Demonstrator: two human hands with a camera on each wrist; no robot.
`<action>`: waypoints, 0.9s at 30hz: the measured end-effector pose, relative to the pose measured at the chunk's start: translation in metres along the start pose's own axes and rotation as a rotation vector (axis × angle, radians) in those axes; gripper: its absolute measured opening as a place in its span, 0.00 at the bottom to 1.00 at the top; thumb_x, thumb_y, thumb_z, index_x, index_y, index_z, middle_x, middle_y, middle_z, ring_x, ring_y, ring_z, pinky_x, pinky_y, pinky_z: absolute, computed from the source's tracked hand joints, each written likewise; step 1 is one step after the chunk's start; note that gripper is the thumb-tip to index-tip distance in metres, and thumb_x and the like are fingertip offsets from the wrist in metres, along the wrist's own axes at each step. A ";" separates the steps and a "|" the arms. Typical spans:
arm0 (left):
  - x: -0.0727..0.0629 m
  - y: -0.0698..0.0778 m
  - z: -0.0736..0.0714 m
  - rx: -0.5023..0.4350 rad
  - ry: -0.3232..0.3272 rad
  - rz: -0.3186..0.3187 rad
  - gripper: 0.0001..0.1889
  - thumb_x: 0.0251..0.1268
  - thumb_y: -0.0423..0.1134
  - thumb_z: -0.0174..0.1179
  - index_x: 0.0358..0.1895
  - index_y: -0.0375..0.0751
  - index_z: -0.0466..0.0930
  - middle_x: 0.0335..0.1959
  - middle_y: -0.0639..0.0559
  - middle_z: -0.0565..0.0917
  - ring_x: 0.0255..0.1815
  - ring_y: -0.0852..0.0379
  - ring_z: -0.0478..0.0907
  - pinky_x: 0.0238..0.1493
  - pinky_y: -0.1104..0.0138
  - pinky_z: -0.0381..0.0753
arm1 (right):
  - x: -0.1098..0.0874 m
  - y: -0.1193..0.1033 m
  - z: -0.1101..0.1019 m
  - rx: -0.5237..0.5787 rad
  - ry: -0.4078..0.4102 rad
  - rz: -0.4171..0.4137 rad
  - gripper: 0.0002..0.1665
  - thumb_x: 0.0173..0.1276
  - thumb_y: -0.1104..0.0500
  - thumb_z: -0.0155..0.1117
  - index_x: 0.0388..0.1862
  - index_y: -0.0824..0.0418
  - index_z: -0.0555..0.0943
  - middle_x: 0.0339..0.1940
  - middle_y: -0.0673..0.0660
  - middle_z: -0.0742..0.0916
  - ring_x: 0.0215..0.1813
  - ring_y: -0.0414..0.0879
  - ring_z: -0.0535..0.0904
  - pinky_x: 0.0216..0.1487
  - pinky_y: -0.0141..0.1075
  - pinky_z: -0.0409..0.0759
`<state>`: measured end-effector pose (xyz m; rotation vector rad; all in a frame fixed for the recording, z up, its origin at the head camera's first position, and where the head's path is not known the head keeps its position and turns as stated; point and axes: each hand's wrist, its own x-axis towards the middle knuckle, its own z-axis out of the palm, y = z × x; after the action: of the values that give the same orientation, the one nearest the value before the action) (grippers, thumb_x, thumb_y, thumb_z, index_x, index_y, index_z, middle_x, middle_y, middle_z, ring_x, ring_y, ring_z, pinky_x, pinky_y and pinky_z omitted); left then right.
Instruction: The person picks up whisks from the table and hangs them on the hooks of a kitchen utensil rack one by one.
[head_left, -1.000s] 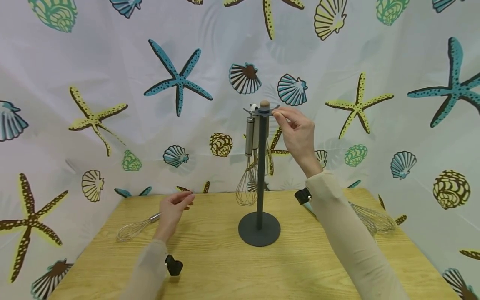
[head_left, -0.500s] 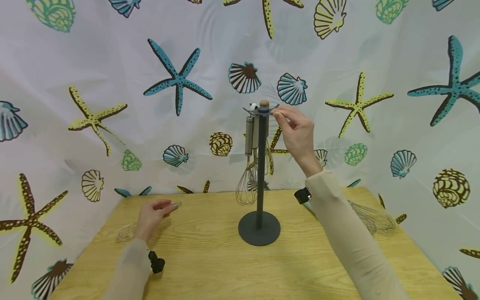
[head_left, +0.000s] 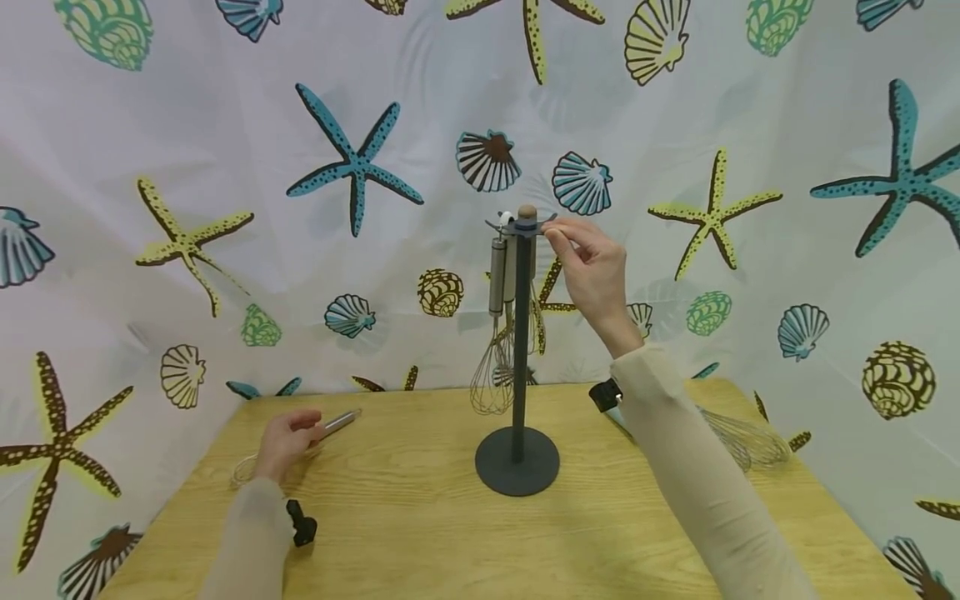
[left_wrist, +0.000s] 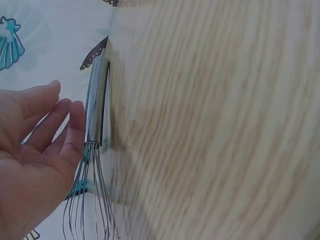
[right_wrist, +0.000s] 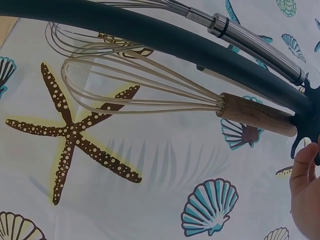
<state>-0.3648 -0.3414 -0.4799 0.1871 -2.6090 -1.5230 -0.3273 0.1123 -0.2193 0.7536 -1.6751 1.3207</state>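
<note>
My left hand (head_left: 287,443) is low over the left of the table, beside a metal whisk (head_left: 341,422) that lies there. In the left wrist view its fingers are loosely bent next to the steel handle (left_wrist: 97,100); whether they touch it I cannot tell. My right hand (head_left: 596,271) pinches a hook arm at the top of a dark utensil stand (head_left: 520,358) with thumb and fingertips. Several whisks hang from the stand, among them a steel-handled whisk (head_left: 497,279) and, in the right wrist view, a wooden-handled whisk (right_wrist: 257,114).
More whisks (head_left: 750,437) lie at the right of the table, partly behind my right forearm, with a light blue handle (head_left: 618,418) near the wrist. A patterned curtain (head_left: 420,100) closes the back and both sides of the wooden table (head_left: 420,500).
My left hand has moved left and down along the lying whisk, leaving more of its handle uncovered. The right hand keeps its pinch at the top of the stand.
</note>
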 end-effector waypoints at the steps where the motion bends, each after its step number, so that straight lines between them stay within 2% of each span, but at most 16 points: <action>1: 0.001 0.000 0.000 0.010 -0.009 -0.008 0.25 0.72 0.34 0.55 0.68 0.26 0.66 0.65 0.27 0.71 0.52 0.44 0.80 0.52 0.59 0.83 | 0.000 0.000 0.000 -0.001 0.001 0.002 0.11 0.70 0.68 0.61 0.43 0.76 0.85 0.47 0.70 0.86 0.38 0.33 0.78 0.31 0.20 0.72; 4: 0.003 -0.001 -0.002 0.016 -0.033 -0.027 0.25 0.73 0.33 0.52 0.69 0.25 0.64 0.66 0.25 0.68 0.55 0.39 0.77 0.50 0.61 0.83 | 0.002 0.000 -0.001 0.004 0.002 0.006 0.11 0.69 0.68 0.62 0.43 0.76 0.85 0.47 0.70 0.86 0.38 0.33 0.78 0.31 0.21 0.71; 7: 0.005 -0.003 -0.002 0.009 -0.059 -0.048 0.25 0.73 0.31 0.51 0.69 0.23 0.63 0.67 0.25 0.67 0.55 0.40 0.75 0.45 0.65 0.83 | 0.001 0.000 -0.001 0.004 -0.002 0.015 0.11 0.70 0.67 0.62 0.43 0.76 0.85 0.48 0.70 0.86 0.38 0.31 0.78 0.31 0.21 0.71; 12: 0.005 -0.008 -0.001 0.013 -0.067 -0.050 0.25 0.70 0.27 0.51 0.68 0.21 0.64 0.64 0.25 0.70 0.49 0.46 0.74 0.38 0.69 0.81 | 0.001 0.000 0.000 -0.001 -0.006 0.011 0.11 0.70 0.67 0.61 0.43 0.75 0.85 0.47 0.70 0.86 0.38 0.31 0.78 0.31 0.21 0.72; 16: 0.002 -0.008 -0.001 0.004 -0.053 -0.055 0.22 0.68 0.26 0.54 0.64 0.21 0.69 0.59 0.26 0.74 0.41 0.53 0.79 0.37 0.69 0.83 | 0.000 0.000 0.001 0.002 -0.003 0.009 0.11 0.70 0.68 0.61 0.43 0.76 0.85 0.47 0.70 0.86 0.39 0.33 0.79 0.32 0.20 0.72; 20: 0.000 -0.006 -0.001 0.001 -0.078 -0.040 0.20 0.65 0.24 0.57 0.59 0.19 0.73 0.54 0.27 0.78 0.34 0.58 0.81 0.37 0.67 0.85 | 0.000 0.000 0.001 0.006 -0.003 0.012 0.11 0.70 0.68 0.61 0.43 0.76 0.85 0.47 0.71 0.86 0.39 0.32 0.78 0.31 0.20 0.72; 23: -0.001 -0.005 -0.002 0.046 -0.101 -0.021 0.19 0.64 0.25 0.59 0.58 0.20 0.75 0.53 0.28 0.80 0.36 0.59 0.81 0.40 0.65 0.86 | 0.000 0.000 0.002 0.005 0.001 0.014 0.11 0.70 0.67 0.61 0.43 0.76 0.85 0.48 0.70 0.86 0.39 0.30 0.78 0.31 0.20 0.71; 27: -0.001 -0.005 -0.003 0.112 -0.118 -0.021 0.19 0.62 0.26 0.62 0.57 0.23 0.77 0.53 0.31 0.81 0.41 0.55 0.81 0.42 0.64 0.85 | -0.001 0.000 0.003 0.006 0.002 0.013 0.11 0.70 0.67 0.61 0.43 0.76 0.85 0.48 0.70 0.86 0.39 0.29 0.77 0.31 0.20 0.72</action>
<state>-0.3631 -0.3463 -0.4829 0.1389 -2.7954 -1.4380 -0.3278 0.1096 -0.2201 0.7457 -1.6778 1.3362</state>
